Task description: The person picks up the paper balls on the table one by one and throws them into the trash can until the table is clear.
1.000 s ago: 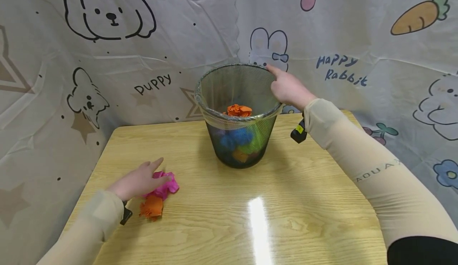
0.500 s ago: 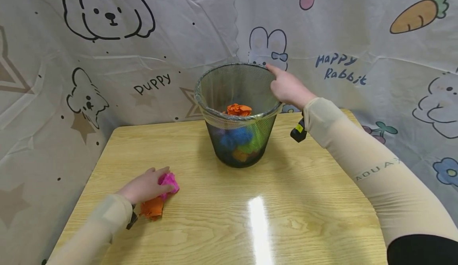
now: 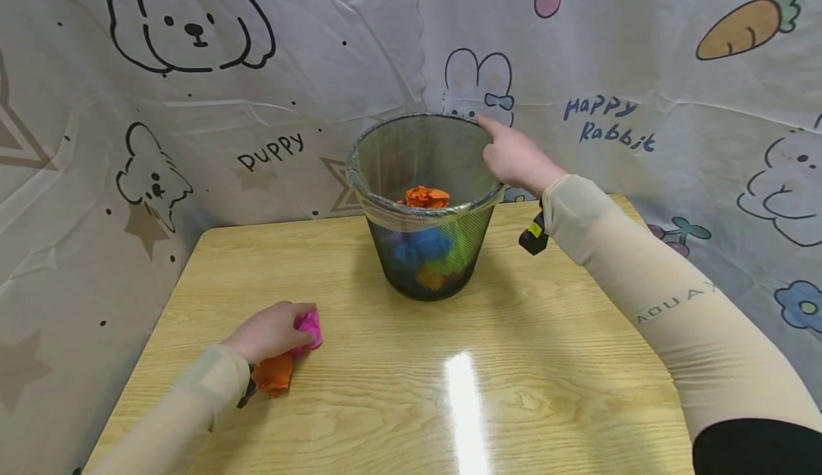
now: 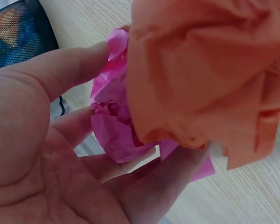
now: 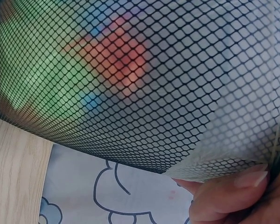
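At the table's left, my left hand (image 3: 270, 331) has its thumb and fingers around a crumpled ball of pink paper (image 3: 311, 328). The left wrist view shows the pink paper (image 4: 109, 105) between thumb and fingers, partly covered by a crumpled orange paper ball (image 4: 200, 79). That orange ball (image 3: 273, 374) lies on the table just under the wrist. With my right hand (image 3: 519, 155) I grip the rim of a black mesh wastebasket (image 3: 379, 247), which stands upright at the back. In the right wrist view, the fingers (image 5: 228, 196) curl at the rim over a clear liner.
Inside the basket are several crumpled papers, with an orange one (image 3: 425, 197) on top and blue (image 3: 420, 247) and green ones below. A printed cloth (image 3: 257, 90) hangs behind the wooden table (image 3: 546, 361).
My left hand has moved a little right and its fingers have closed around the pink paper ball. The right hand stays on the basket's rim.
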The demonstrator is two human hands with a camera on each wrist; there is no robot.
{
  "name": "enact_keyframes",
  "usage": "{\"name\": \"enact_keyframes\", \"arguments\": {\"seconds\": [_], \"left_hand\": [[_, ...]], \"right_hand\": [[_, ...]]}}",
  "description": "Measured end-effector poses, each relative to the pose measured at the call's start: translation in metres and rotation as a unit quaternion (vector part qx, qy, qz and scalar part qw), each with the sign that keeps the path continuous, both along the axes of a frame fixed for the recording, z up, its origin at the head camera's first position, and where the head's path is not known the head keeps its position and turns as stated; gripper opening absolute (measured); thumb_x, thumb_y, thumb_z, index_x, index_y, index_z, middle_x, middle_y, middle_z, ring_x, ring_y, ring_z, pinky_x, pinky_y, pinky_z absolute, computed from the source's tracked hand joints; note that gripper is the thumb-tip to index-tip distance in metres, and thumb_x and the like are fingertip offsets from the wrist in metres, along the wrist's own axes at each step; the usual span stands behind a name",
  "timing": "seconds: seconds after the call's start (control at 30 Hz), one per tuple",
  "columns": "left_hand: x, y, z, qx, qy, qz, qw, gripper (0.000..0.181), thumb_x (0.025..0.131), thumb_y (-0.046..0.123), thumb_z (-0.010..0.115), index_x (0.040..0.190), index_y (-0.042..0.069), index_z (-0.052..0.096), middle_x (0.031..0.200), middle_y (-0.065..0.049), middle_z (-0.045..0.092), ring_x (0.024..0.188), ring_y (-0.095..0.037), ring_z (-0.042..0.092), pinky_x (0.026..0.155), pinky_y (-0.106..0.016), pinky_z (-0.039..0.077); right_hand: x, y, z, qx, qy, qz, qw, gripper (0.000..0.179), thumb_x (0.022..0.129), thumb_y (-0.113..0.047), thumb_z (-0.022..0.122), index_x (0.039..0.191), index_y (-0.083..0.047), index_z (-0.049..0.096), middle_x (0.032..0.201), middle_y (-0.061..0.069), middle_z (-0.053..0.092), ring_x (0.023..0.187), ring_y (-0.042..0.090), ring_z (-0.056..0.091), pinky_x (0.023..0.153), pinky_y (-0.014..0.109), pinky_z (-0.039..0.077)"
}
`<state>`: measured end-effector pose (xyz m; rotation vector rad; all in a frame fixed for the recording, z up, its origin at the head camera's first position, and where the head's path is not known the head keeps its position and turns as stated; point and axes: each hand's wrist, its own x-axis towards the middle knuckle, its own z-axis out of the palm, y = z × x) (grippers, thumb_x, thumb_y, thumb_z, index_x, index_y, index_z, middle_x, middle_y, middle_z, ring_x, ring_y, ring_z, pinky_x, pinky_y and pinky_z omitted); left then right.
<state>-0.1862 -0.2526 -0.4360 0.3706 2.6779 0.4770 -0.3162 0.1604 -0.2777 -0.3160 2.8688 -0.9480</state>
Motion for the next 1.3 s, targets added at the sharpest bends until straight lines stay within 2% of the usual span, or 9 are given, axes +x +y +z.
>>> {"name": "enact_keyframes", "arguments": {"seconds": [0.07,0.3,0.47,0.67,0.87,0.93,1.03,1.13,1.3], "left_hand": [[-0.001,0.000,-0.001,0.002,0.006,-0.002,1.0000,0.052,0.090,0.011,0.069,0.139,-0.003,0.059,0.101,-0.008,0.067,0.081,-0.020,0.056,0.082,-0.043,0.051],[-0.003,-0.001,-0.002,-0.002,0.026,0.013,0.9996,0.040,0.090,0.003,0.068,0.128,-0.006,0.066,0.113,-0.016,0.070,0.088,-0.024,0.060,0.093,-0.052,0.053],[-0.004,-0.002,0.000,0.000,0.029,0.027,0.9992,0.035,0.090,0.000,0.065,0.125,-0.007,0.067,0.113,-0.017,0.070,0.088,-0.025,0.060,0.088,-0.050,0.055],[-0.005,-0.003,0.011,0.045,0.012,0.048,0.9978,0.033,0.093,-0.003,0.061,0.125,-0.006,0.065,0.107,-0.014,0.068,0.076,-0.020,0.062,0.067,-0.035,0.056],[-0.011,-0.004,0.029,0.067,0.052,0.021,0.9961,0.027,0.093,-0.004,0.059,0.118,-0.004,0.069,0.089,-0.006,0.067,0.071,-0.018,0.060,0.070,-0.035,0.052],[-0.012,-0.003,0.036,0.076,0.054,0.019,0.9955,0.020,0.095,-0.002,0.057,0.110,-0.001,0.070,0.083,-0.005,0.066,0.069,-0.018,0.060,0.070,-0.035,0.050],[-0.014,-0.003,0.045,0.080,0.066,0.017,0.9944,0.016,0.095,-0.002,0.055,0.101,0.002,0.069,0.079,-0.005,0.064,0.065,-0.018,0.058,0.067,-0.035,0.048],[-0.015,-0.004,0.054,0.071,0.102,0.013,0.9922,0.019,0.094,-0.002,0.056,0.106,0.001,0.070,0.085,-0.007,0.063,0.069,-0.019,0.057,0.067,-0.035,0.047],[-0.016,-0.003,0.066,0.059,0.140,0.014,0.9882,0.029,0.095,0.001,0.060,0.123,-0.001,0.069,0.098,-0.012,0.063,0.079,-0.022,0.058,0.071,-0.037,0.049]], "right_hand": [[0.000,-0.001,0.000,-0.003,-0.003,-0.001,1.0000,0.066,0.104,-0.009,0.024,0.167,-0.022,0.006,0.171,0.005,0.010,0.111,0.032,0.055,0.072,0.042,0.049],[0.001,-0.001,0.001,0.000,-0.003,-0.002,1.0000,0.066,0.105,-0.010,0.023,0.167,-0.023,0.004,0.171,0.005,0.010,0.123,0.030,0.050,0.078,0.040,0.049],[0.001,-0.001,0.000,-0.005,-0.007,-0.002,1.0000,0.066,0.105,-0.010,0.023,0.167,-0.023,0.005,0.171,0.004,0.009,0.108,0.027,0.057,0.072,0.041,0.049],[0.001,-0.002,0.001,-0.003,-0.002,0.001,1.0000,0.066,0.104,-0.009,0.024,0.167,-0.021,0.006,0.171,0.003,0.009,0.136,0.027,0.042,0.077,0.042,0.047],[0.002,-0.002,0.001,-0.002,-0.003,0.001,1.0000,0.067,0.104,-0.008,0.024,0.167,-0.022,0.005,0.171,0.003,0.008,0.141,0.028,0.037,0.079,0.041,0.047],[0.002,-0.002,0.001,-0.002,-0.003,-0.001,1.0000,0.067,0.104,-0.008,0.024,0.167,-0.022,0.006,0.171,0.004,0.009,0.134,0.028,0.043,0.077,0.041,0.047],[0.003,-0.002,0.001,0.000,-0.004,-0.004,1.0000,0.067,0.104,-0.009,0.025,0.167,-0.022,0.006,0.171,0.005,0.010,0.103,0.027,0.057,0.072,0.039,0.048],[0.002,-0.002,0.001,0.001,-0.003,-0.004,1.0000,0.067,0.103,-0.009,0.025,0.167,-0.023,0.007,0.171,0.005,0.011,0.074,0.026,0.052,0.065,0.039,0.049],[0.002,-0.002,0.000,0.003,-0.003,-0.003,1.0000,0.067,0.103,-0.009,0.024,0.167,-0.022,0.006,0.171,0.005,0.011,0.084,0.025,0.057,0.064,0.038,0.049]]}}
